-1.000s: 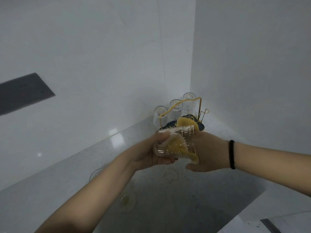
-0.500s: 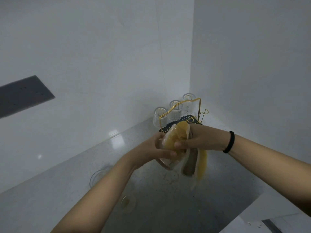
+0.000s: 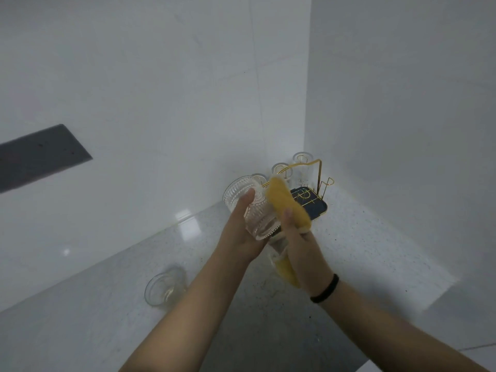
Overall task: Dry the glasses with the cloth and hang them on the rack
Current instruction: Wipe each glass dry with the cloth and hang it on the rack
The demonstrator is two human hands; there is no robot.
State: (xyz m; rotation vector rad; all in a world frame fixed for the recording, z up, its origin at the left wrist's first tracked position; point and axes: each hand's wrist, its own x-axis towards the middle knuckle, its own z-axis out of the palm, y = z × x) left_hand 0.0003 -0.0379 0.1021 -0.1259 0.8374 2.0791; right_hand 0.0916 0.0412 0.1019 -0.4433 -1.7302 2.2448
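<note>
A speckled countertop [image 3: 362,245] meets white walls [image 3: 161,89] bearing a dark panel [image 3: 40,157].

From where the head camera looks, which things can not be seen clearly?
- Ribbed glass: its near side is hidden by the left hand.
- Yellow cloth: its middle is covered by the right hand.
- Rack: its front is behind cloth and glass.
- Glass on the counter: too blurred to tell whether wet.

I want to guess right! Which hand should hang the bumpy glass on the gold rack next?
Probably the left hand: its grip already holds the ribbed glass, just in front of the rack. The right hand is busy gripping the yellow cloth.
</note>
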